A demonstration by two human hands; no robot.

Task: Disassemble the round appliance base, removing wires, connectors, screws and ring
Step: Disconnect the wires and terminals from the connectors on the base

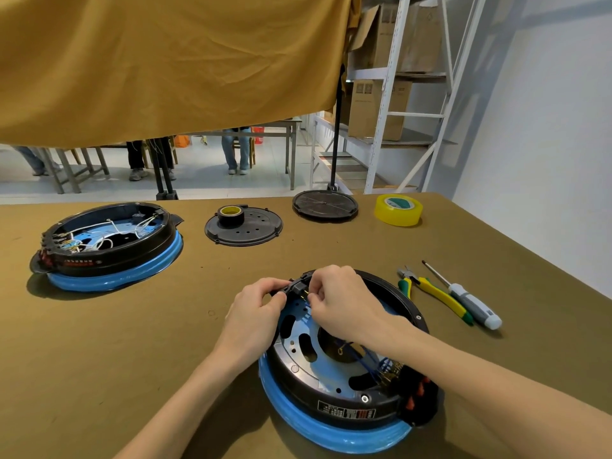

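A round appliance base, black with a blue ring underneath, lies upside down in front of me. Its blue metal plate and blue wires show inside. At the far rim sits a black connector block. My left hand grips the rim and the block from the left. My right hand pinches a small terminal at the block from the right. Red switches sit at the near right rim.
A second base with white wires lies at far left. Two black covers, black tape and yellow tape sit at the back. Yellow-green pliers and a screwdriver lie to the right.
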